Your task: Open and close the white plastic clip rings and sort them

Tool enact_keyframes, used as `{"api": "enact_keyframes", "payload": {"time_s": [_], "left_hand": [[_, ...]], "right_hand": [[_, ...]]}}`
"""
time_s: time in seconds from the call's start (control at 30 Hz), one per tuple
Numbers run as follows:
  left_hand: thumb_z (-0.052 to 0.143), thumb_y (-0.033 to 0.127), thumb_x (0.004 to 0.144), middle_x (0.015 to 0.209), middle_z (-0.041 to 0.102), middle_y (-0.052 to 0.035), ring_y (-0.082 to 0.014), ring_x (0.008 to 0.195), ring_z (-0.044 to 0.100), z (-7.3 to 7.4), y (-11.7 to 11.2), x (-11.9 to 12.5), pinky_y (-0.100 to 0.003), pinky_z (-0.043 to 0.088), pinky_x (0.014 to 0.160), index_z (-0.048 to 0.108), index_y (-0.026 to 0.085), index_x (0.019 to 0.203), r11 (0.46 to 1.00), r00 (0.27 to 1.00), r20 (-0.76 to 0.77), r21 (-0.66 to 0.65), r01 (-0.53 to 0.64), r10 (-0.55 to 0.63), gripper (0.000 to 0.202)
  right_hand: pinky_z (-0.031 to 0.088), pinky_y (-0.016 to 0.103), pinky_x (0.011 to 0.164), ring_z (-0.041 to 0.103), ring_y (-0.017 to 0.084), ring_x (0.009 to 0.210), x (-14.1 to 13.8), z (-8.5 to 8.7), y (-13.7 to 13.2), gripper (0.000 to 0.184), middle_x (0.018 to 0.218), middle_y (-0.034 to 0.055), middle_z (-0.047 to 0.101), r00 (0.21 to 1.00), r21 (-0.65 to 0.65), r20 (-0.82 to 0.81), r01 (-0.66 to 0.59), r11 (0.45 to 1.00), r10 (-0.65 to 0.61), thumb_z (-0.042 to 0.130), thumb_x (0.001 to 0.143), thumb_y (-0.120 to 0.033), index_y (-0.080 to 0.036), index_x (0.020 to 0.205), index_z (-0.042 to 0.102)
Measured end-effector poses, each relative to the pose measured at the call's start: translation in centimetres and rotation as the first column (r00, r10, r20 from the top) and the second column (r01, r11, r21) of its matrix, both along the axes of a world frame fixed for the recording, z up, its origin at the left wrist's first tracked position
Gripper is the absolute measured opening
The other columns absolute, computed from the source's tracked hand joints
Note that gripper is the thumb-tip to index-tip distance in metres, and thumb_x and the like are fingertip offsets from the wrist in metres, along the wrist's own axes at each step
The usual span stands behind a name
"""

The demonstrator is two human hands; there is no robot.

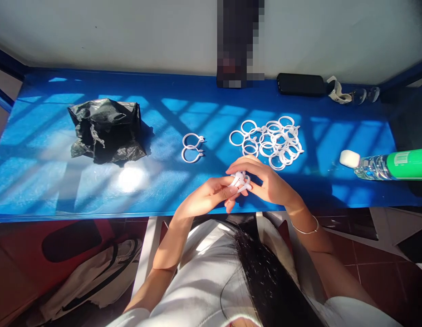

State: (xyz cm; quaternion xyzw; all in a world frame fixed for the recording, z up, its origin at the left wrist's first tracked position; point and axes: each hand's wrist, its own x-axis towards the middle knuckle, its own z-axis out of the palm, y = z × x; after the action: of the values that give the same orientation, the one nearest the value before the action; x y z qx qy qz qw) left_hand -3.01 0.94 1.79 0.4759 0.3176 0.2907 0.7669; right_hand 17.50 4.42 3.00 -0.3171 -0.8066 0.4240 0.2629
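Head view: sunlit blue table (166,190) by wall (136,36) bears rings (280,141).

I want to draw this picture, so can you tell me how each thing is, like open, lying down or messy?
Left hand: curled around white rings
Right hand: fingers bent, touching those rings
Ring pair: lying flat, overlapping
Ring pile: loose, overlapping
Black bag: crumpled
Bottle: on its side, white cap on
Phone: lying flat
Glasses: folded or open, can't tell

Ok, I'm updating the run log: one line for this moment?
left hand: holding white plastic | right hand: touching it | ring pile: table | bag: left | bottle: right
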Motion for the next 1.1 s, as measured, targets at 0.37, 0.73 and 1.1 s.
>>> {"api": "enact_keyframes", "payload": {"time_s": [0.37, 0.73, 1.1], "left_hand": [[0.06, 0.058, 0.09, 0.05, 0.053, 0.002, -0.0096, 0.045, 0.046, 0.5, 0.2, -0.2, -0.024, 0.037, 0.053, 0.065, 0.015, 0.081, 0.993, 0.994, -0.012, -0.038, 0.111, -0.112, 0.044], [0.065, 0.075, 0.075, 0.042, 0.027, 0.0052, -0.0036, 0.034, 0.018, 0.2, 0.7, 2.9, -0.024, 0.008, 0.036, 0.039, 0.019, 0.05, 0.991, 0.978, 0.198, -0.13, -0.034, 0.06, 0.067], [0.058, 0.066, 0.087, 0.045, 0.033, 0.0054, -0.004, 0.034, 0.025, 0.6, 0.5, 1.6, -0.022, 0.017, 0.037, 0.047, 0.018, 0.061, 0.995, 0.979, 0.18, 0.009, -0.098, 0.095, 0.056]], "right_hand": [[0.042, 0.022, 0.061, 0.05, 0.011, 0.067, 0.6, 0.9, 2.1, 0.023, 0.076, -0.0019, 0.05, 0.922, -0.385, -0.009, -0.361, 0.849, 0.388, 0.073, 0.081, -0.033, -0.018, 0.07, 0.061], [0.036, 0.027, 0.051, 0.035, 0.011, 0.053, -0.2, -1.9, 1.2, 0.063, 0.053, -0.0048, 0.031, 0.902, -0.664, -0.428, -0.357, 0.657, 0.058, 0.071, 0.062, -0.073, -0.022, 0.051, 0.035], [0.046, 0.03, 0.058, 0.049, 0.015, 0.061, 0.3, 0.6, 1.6, 0.045, 0.062, -0.0006, 0.047, 0.921, -0.515, -0.371, -0.308, 0.8, 0.116, 0.066, 0.08, -0.06, -0.021, 0.066, 0.049]]}}
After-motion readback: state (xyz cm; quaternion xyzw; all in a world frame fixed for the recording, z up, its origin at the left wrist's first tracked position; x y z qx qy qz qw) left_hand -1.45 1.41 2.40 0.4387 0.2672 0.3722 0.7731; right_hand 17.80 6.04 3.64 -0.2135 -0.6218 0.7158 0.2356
